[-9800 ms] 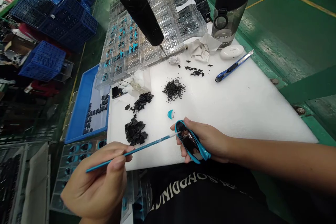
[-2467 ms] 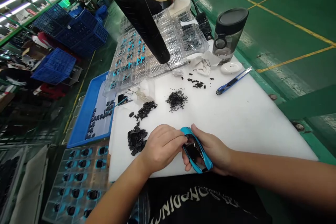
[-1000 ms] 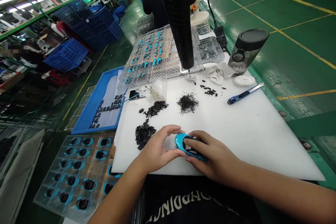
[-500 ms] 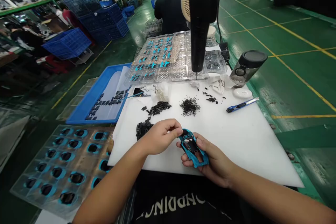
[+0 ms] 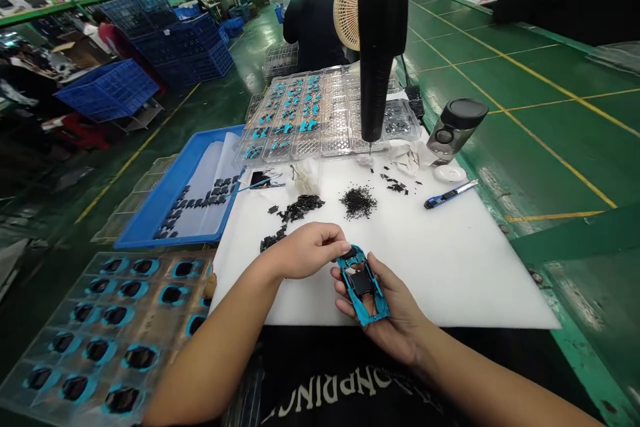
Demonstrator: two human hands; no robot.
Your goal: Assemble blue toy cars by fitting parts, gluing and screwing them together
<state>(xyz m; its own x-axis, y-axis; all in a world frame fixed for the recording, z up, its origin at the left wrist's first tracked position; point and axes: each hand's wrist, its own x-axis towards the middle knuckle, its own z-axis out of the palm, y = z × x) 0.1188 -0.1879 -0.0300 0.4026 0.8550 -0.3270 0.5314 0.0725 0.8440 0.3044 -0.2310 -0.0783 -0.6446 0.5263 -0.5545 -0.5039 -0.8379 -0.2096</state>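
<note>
A blue and black toy car body [image 5: 361,283], seen from its hollow side, lies tilted over the white work mat [image 5: 440,267]. My right hand [image 5: 395,310] cradles it, fingers wrapped under its left side and thumb along its right edge. My left hand [image 5: 313,250] pinches at the far left corner of the car body, thumb and fingertips closed there; any small part between them is hidden. Beyond my hands lie a pile of tiny black pieces [image 5: 359,202] and a heap of flat black parts [image 5: 300,207]. More black parts [image 5: 271,240] sit partly behind my left wrist.
An electric screwdriver [image 5: 375,80] hangs above the mat. Clear trays [image 5: 335,140] with blue car bodies stand behind; another tray [image 5: 155,327] is at lower left. A blue bin [image 5: 127,233] holds black parts. A utility knife [image 5: 450,194] and bottle [image 5: 455,130] are right. A person [image 5: 315,20] sits ahead.
The car body has turned slightly in my right hand and shows more of its inside. My left fingertips stay at its far corner. The whole view has shifted slightly.
</note>
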